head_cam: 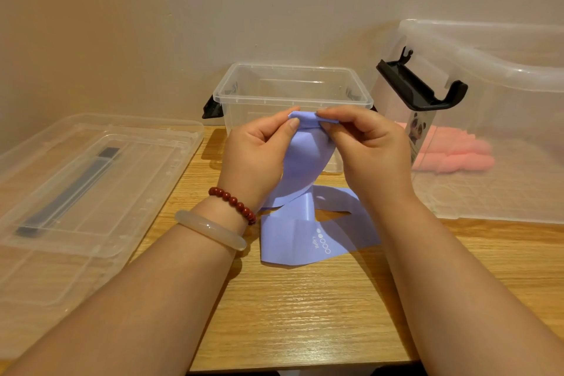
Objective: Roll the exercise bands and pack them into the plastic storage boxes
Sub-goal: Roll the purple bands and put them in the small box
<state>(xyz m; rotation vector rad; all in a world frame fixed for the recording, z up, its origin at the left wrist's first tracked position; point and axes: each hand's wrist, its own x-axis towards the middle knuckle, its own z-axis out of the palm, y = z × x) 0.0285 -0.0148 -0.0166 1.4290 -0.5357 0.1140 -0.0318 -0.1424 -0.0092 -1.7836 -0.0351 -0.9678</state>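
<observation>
Your exercise band (308, 232) is a flat, wide loop of smooth lavender rubber. On its lower part it carries white print: a row of small circles, two of them filled, and the word "Light". The top end is folded over into a small first turn; the rest hangs down in a twist and spreads loosely on the table.

You are working at a light wooden table (305, 314) pushed against a plain pale wall (213, 9). Straight ahead of you stands a small clear storage box (241, 98), uncovered, with black latches at its sides. To your right is a larger clear storage box (503, 70) with a black latch (421, 85) sticking up and a panda sticker (416, 131) on its wall; something pink (451, 149) shows through it, too blurred to name. To your left lies a clear lid (91, 180) with a dark handle.

Your left hand (259, 149) and right hand (366, 146) are raised side by side in front of the small box, each pinching the band's folded top edge between thumb and fingertips. The band's tail falls between your wrists and rests on the table just in front of them. Your left wrist wears a red bead bracelet (233, 200) and a pale bangle (210, 229).
</observation>
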